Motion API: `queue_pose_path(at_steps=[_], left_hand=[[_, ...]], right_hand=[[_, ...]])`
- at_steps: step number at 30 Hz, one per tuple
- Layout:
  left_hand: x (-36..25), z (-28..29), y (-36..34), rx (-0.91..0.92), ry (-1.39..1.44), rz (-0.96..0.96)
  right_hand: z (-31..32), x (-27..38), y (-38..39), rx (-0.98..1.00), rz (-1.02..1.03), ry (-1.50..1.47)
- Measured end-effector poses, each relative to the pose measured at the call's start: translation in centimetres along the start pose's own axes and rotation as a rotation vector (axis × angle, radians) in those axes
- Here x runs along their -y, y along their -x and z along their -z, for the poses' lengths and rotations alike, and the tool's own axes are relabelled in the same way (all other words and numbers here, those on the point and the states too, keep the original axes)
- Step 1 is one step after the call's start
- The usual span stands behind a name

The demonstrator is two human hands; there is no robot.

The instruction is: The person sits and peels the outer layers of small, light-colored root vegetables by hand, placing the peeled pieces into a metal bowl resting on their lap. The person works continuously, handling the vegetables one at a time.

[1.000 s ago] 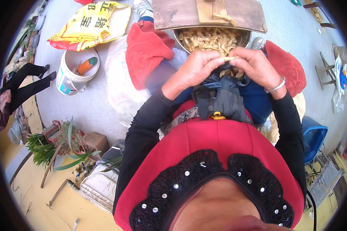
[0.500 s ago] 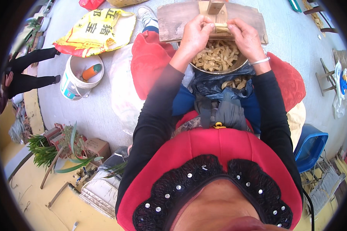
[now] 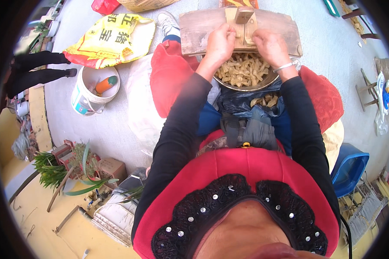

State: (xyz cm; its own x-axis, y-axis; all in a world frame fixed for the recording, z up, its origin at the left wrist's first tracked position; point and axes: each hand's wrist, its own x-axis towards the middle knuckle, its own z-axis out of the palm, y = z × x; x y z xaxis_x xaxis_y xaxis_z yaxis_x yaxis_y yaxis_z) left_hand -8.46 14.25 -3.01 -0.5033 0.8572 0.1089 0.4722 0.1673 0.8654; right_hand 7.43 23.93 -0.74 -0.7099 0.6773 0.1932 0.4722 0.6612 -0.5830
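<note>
My left hand is closed, its thumb and fingers pinched together beside the wooden block on a wide wooden board. On the other side, my right hand also has its fingers curled together at the board's near edge, slightly smeared. What either pinch holds is too small or hidden to name. Just below the hands sits a metal basin heaped with pale tan knotted strips. More such knots lie on dark blue plastic over my lap.
A white bucket holding an orange cylinder with a green end stands at left, near a yellow sack. Another person's dark-trousered legs reach in at far left. A blue plastic tub lies at right; potted plants stand lower left.
A tan strip stretched between both hands no longer shows between them. The hands have moved slightly apart and nearer along the board. The whole view has shifted a little.
</note>
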Motion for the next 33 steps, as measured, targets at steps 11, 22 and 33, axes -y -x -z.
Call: queue_pose_path(at_steps=[11,22,33], left_hand=[[-1.3,4.6,0.9,-0.205,0.401,0.062],[-13.2,6.8,-11.8,-0.142,-0.193,-0.445],[-7.4,3.2,7.9,0.614,0.422,0.069]], right_hand=[[1.0,0.3,6.5,0.013,-0.455,-1.206],[3.5,3.7,8.8,0.084,-0.401,-0.98],[4.6,5.1,10.5,0.026,0.128,-0.404]])
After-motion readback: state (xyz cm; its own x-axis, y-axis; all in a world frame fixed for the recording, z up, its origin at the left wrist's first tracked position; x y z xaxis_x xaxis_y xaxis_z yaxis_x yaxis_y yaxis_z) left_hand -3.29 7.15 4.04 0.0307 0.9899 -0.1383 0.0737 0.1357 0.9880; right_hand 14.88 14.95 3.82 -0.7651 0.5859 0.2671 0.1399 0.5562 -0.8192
